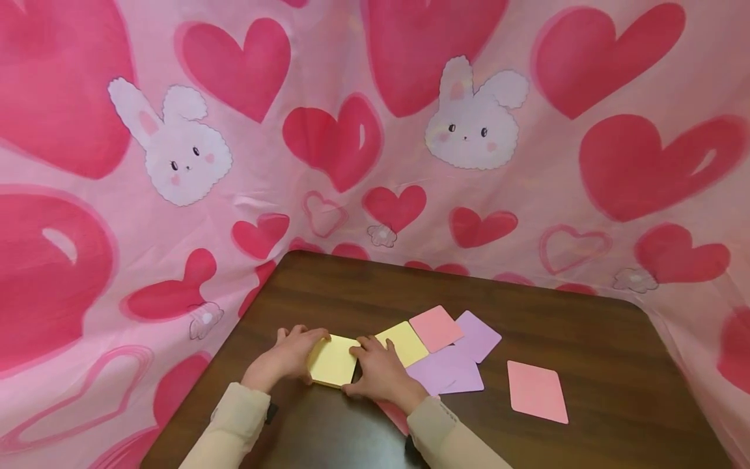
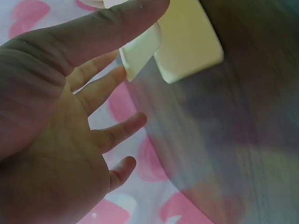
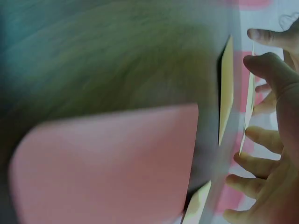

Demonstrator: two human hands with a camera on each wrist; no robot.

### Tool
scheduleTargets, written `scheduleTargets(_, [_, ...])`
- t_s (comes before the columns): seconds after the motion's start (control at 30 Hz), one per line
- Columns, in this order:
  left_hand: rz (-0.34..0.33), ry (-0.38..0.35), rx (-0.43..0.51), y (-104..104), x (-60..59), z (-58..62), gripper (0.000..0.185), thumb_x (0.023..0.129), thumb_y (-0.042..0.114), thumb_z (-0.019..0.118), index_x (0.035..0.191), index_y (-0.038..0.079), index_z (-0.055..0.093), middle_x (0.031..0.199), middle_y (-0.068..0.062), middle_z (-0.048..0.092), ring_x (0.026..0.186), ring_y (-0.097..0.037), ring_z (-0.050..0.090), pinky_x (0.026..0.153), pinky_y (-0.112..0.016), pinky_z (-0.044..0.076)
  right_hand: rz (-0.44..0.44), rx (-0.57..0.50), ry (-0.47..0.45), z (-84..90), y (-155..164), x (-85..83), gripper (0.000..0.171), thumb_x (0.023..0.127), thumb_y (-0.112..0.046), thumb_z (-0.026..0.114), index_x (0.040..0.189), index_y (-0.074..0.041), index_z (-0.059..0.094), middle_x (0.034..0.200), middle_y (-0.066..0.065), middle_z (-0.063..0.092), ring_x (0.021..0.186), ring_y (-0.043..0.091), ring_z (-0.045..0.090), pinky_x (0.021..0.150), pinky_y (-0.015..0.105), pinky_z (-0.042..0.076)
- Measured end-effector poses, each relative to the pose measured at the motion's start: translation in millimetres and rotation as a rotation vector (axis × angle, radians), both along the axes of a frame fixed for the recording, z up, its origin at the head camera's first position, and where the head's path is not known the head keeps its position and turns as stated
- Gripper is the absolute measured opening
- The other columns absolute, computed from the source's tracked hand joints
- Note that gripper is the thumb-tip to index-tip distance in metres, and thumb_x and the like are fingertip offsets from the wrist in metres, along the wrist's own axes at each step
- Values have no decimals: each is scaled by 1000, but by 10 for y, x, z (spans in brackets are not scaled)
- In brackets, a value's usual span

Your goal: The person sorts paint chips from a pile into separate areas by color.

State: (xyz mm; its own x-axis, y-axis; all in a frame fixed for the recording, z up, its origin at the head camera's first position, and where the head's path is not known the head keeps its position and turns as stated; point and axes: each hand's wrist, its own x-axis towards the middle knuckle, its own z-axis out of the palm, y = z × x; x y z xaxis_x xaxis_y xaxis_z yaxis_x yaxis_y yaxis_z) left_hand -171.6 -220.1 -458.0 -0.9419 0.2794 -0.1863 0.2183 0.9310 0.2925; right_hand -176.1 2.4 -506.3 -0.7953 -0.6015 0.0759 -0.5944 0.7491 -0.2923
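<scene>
A pale yellow square card (image 1: pixel 334 359) with rounded corners is held between both hands, one at each side. My left hand (image 1: pixel 290 355) pinches its left edge, thumb in front and fingers behind. On the opposite edge, my right hand (image 1: pixel 383 374) grips with thumb and fingers. From the right wrist, the held card (image 3: pixel 249 102) shows edge-on, raised above the tabletop. Another yellow piece (image 3: pixel 226 93) lies under it on the table, also seen in the left wrist view as a yellow card (image 2: pixel 187 42). A pink card (image 1: pixel 394 417) is partly hidden below my right forearm.
Right of the hands lie a yellow card (image 1: pixel 401 342), a pink card (image 1: pixel 436 327) and two purple cards (image 1: pixel 448 371), some overlapping. A separate pink card (image 1: pixel 538 391) lies farther right. The dark wooden table (image 1: pixel 328 280) meets a pink heart-and-rabbit cloth (image 1: pixel 263 176).
</scene>
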Motion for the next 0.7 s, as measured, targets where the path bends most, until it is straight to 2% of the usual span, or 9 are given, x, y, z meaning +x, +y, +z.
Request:
scheduleTargets(0.33, [55, -58, 24, -73, -64, -145, 89, 49, 3, 100, 127, 24, 62, 124, -9, 61, 126, -43, 39, 89, -58, 33, -23, 47, -10, -104, -122, -8, 76, 73, -67, 78, 128, -15, 67, 138, 6, 57, 133, 30, 48, 106, 68, 34])
scheduleTargets(0.7, [37, -27, 10, -107, -60, -182, 89, 47, 4, 101, 126, 21, 63, 119, -4, 65, 129, -43, 42, 93, -61, 29, -5, 60, 38, -178, -175, -22, 76, 75, -70, 75, 128, -16, 66, 138, 5, 57, 132, 28, 48, 104, 66, 36])
